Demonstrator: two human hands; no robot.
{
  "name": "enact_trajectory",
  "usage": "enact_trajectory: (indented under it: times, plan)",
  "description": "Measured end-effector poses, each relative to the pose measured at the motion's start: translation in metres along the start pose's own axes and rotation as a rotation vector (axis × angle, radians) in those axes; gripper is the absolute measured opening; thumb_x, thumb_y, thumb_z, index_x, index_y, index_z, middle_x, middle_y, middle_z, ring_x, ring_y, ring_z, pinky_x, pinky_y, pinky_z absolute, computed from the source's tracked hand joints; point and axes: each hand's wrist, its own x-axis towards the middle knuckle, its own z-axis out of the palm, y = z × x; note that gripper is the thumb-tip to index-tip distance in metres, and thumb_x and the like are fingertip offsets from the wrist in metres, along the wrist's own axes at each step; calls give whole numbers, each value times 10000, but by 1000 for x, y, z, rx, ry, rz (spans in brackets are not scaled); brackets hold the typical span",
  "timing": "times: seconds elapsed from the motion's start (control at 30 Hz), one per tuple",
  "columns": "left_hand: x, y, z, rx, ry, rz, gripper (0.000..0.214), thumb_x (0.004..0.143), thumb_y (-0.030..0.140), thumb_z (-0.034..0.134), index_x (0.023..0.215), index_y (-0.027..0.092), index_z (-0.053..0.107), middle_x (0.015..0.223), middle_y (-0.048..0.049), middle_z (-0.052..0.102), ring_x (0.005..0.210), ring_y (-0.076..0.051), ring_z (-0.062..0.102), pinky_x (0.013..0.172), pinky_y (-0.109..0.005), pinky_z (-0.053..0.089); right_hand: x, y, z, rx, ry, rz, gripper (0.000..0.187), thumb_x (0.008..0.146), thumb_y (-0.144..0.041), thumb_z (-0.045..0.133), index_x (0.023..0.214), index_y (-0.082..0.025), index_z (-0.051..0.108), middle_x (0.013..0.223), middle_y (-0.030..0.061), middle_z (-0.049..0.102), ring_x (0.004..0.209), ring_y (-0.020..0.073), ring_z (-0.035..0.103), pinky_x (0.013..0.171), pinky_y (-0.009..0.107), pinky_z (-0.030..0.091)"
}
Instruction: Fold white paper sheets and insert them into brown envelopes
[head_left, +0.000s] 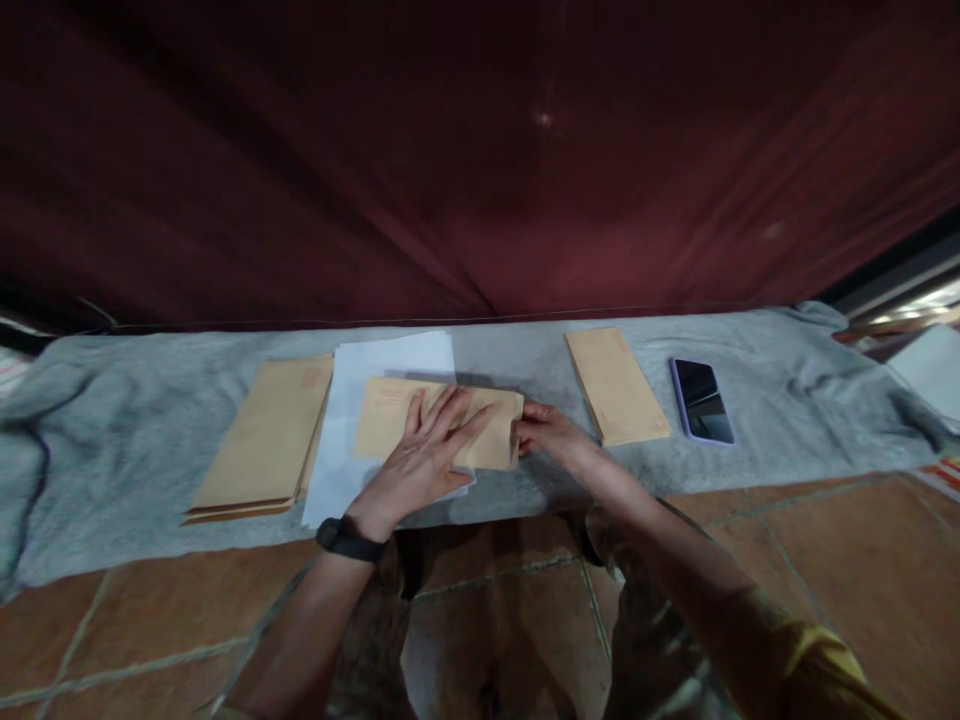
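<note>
A tan paper envelope [491,440] lies crosswise in front of me, its left part over a stack of white paper sheets [397,355]. My left hand [424,455], a black band on its wrist, rests flat on the envelope with fingers spread. At the envelope's right end, my right hand [546,432] has its fingers curled against the edge, pinching the paper there. That end looks slightly parted. The right fingertips are partly hidden behind the edge.
Left of the sheets is a stack of larger tan envelopes [262,430]. To the right lie smaller tan envelopes [619,385] and a phone [701,400] in a purple case. All sit on a grey cloth [150,400]; a dark red curtain [480,180] hangs behind.
</note>
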Motion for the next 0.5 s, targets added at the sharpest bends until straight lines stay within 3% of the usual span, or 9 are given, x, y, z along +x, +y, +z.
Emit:
enact_trajectory:
  times: [0.13,0.23,0.37,0.5]
  plan:
    - [8,17,1,87,61,-14,891,842,232,721,1592,286,244,1690,-139,162,1559,-367,98,1226,-681,85,3,3,-4,186,112,-54,223,726,-286,701,921,-184,664,796,3,719,659,148,665,673,281,549]
    - [15,37,15,148,48,51,735,913,165,584,1579,242,282,1686,-133,182,1563,-331,92,1239,-656,125,7,9,-8,267,260,-105,169,726,-296,706,836,-221,603,761,-10,684,683,152,658,695,285,551]
    - [20,60,37,161,-23,256,549,941,90,478,1465,252,472,1651,-62,320,1556,-265,165,1263,-607,168,13,19,-15,205,363,-110,234,763,-350,682,722,-252,474,689,-10,621,678,156,655,662,275,536]
    - [21,68,43,138,-9,296,547,923,68,504,1440,247,502,1646,-67,328,1557,-262,157,1262,-596,198,11,26,-19,62,345,-75,246,833,-416,605,729,-253,454,689,7,624,717,151,670,657,256,522]
